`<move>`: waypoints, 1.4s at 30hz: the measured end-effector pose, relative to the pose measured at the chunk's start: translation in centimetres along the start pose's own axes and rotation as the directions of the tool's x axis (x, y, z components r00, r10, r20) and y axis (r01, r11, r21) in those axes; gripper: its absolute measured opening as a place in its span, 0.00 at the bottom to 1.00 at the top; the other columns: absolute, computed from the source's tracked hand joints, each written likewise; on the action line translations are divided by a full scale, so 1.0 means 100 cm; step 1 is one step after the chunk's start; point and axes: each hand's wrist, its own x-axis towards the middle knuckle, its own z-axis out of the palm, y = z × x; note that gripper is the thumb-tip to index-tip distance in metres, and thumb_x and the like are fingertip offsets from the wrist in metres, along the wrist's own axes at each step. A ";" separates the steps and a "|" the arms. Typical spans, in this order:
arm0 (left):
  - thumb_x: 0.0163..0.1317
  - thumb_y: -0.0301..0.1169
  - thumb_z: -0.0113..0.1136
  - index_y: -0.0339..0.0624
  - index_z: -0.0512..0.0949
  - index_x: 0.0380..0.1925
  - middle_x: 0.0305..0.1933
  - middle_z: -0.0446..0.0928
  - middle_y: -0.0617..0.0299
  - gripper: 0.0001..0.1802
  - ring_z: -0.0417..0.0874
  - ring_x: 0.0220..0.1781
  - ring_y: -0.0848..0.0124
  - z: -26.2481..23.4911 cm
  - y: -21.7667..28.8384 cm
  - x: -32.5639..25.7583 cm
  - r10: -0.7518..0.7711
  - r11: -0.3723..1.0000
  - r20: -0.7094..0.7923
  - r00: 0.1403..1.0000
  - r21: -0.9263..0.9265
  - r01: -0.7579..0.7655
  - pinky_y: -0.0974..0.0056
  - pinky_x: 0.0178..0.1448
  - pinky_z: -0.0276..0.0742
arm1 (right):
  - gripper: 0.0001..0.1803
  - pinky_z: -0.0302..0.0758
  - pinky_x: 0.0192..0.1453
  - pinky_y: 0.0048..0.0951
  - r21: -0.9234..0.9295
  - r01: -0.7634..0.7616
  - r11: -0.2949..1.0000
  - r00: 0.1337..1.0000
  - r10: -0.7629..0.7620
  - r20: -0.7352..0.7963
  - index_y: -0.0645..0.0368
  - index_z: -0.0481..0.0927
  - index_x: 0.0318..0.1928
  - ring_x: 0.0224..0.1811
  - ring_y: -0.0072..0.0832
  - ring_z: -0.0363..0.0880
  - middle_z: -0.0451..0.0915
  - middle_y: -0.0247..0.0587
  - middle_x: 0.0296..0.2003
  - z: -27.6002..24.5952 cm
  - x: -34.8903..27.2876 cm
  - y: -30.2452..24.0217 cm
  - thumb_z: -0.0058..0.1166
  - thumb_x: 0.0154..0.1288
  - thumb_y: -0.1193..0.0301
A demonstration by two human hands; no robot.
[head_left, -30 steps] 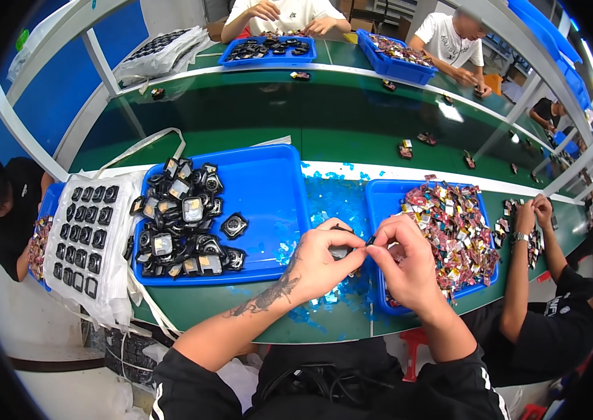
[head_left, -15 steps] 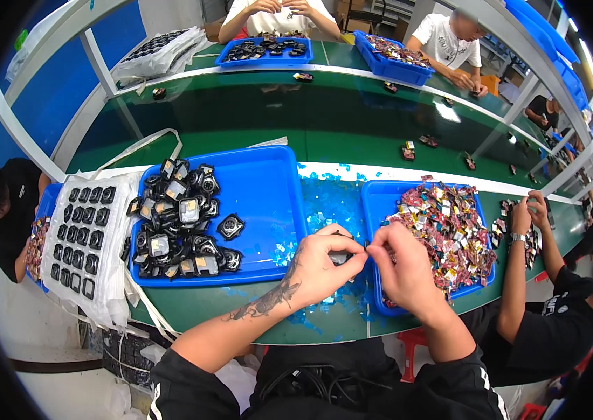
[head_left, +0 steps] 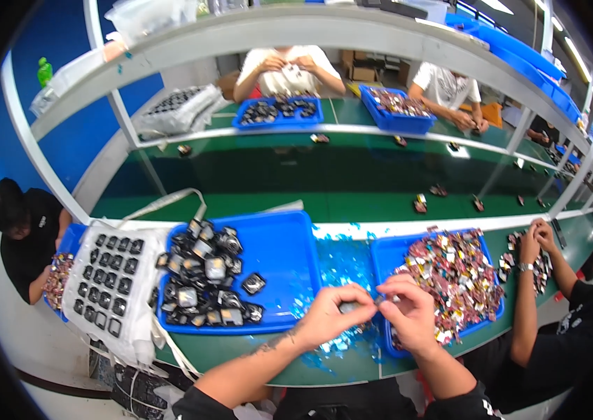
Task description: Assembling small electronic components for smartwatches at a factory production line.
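Observation:
My left hand (head_left: 338, 313) is closed around a small watch case (head_left: 347, 306), of which only a greyish part shows between the fingers. Close beside it, my right hand (head_left: 410, 315) pinches with thumb and forefinger at the edge of that case; whatever its fingertips hold is too small to make out. To the left lies a blue tray (head_left: 282, 269) with a heap of black watch cases (head_left: 202, 280). Just right of my right hand stands another blue tray (head_left: 389, 246), piled with small reddish, white and yellow circuit pieces (head_left: 454, 276). Bits of blue film (head_left: 345, 262) litter the bench between the trays.
A white padded tray (head_left: 104, 287) with rows of black watch cases stands far left. Beyond a white rail runs a green conveyor (head_left: 275, 185) carrying scattered parts. A metal frame (head_left: 240, 28) crosses overhead. A co-worker's hands (head_left: 531, 245) work at the right; other people sit around.
The view has tilted up, so the bench and trays sit lower in the picture. Both hands stay together between the trays, still closed, with the fingers slightly shifted.

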 end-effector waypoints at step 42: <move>0.68 0.18 0.49 0.34 0.62 0.67 0.63 0.71 0.51 0.26 0.77 0.59 0.67 0.008 0.008 -0.004 -0.025 0.997 -0.043 0.999 -0.073 0.022 0.63 0.52 0.85 | 0.06 0.67 0.21 0.26 -0.561 0.106 0.821 0.993 -0.118 0.015 0.63 0.83 0.35 0.17 0.23 0.70 0.80 0.41 0.24 0.008 0.012 -0.034 0.63 0.54 0.81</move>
